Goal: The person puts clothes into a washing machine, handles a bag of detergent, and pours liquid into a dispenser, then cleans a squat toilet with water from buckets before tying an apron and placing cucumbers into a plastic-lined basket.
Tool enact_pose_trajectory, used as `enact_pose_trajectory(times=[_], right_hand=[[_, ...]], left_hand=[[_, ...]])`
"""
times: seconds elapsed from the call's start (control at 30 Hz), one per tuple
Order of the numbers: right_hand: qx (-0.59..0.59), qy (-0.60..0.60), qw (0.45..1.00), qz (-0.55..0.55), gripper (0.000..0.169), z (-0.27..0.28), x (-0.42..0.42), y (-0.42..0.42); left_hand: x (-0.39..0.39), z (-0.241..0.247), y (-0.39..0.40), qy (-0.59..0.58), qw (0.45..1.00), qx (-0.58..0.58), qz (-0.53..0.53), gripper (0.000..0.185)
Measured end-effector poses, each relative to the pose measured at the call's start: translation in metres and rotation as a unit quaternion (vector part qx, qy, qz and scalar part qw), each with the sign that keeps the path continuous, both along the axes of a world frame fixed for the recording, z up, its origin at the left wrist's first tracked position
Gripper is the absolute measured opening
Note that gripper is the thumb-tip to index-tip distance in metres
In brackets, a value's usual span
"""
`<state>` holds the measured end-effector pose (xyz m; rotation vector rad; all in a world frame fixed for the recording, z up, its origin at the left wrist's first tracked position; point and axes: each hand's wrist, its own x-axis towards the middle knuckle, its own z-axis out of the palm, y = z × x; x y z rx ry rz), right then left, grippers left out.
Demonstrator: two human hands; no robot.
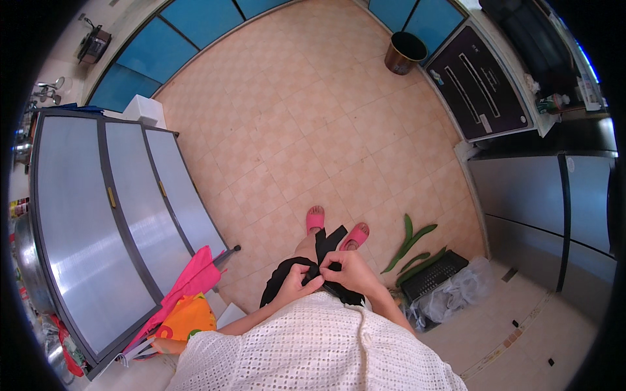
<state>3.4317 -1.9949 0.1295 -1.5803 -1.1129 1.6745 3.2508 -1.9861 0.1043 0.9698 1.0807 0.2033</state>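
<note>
My left hand (297, 282) and my right hand (348, 271) meet in front of my waist. Both pinch a black fabric band (330, 242), whose loose end hangs toward the floor. Black shorts or a skirt (279, 279) show below the hands, and a white openwork top (298, 337) covers my torso. Fingers hide the place where the band is gripped, so I cannot tell whether it is knotted. My feet stand on the tiles in pink slippers (313, 223).
Long green gourds (410, 242) lie on the floor at right by a black plastic basket (440, 274) and a clear plastic bag (457, 295). A grey-framed cabinet (132, 195) stands left, with pink cloth (188, 281) hanging at its corner. A fridge (523, 195) and a bin (405, 53) are right.
</note>
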Motion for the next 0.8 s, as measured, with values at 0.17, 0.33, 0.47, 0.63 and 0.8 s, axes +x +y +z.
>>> enact_pose_trajectory(times=[0.17,0.33,0.47,0.63,0.8], right_hand=[[0.007,-0.097,0.993,-0.068,0.008,0.003,-0.011,-0.009],[0.019,-0.119,0.980,-0.155,0.009,0.006,-0.025,-0.016],[0.088,-0.175,0.966,-0.172,0.009,0.008,-0.033,-0.017],[-0.006,-0.109,0.978,-0.179,0.010,0.001,-0.030,-0.023],[0.039,-0.056,0.990,-0.126,0.014,-0.002,-0.023,-0.014]], left_hand=[[0.002,0.009,0.007,0.013,0.999,-0.041,-0.011,0.037],[-0.003,0.015,0.014,0.047,0.995,-0.019,-0.089,0.038],[-0.006,0.025,0.018,0.094,0.987,-0.016,-0.128,0.042],[-0.007,0.018,0.013,0.064,0.992,-0.035,-0.100,0.046],[-0.009,0.020,0.006,0.063,0.995,-0.004,-0.080,0.045]])
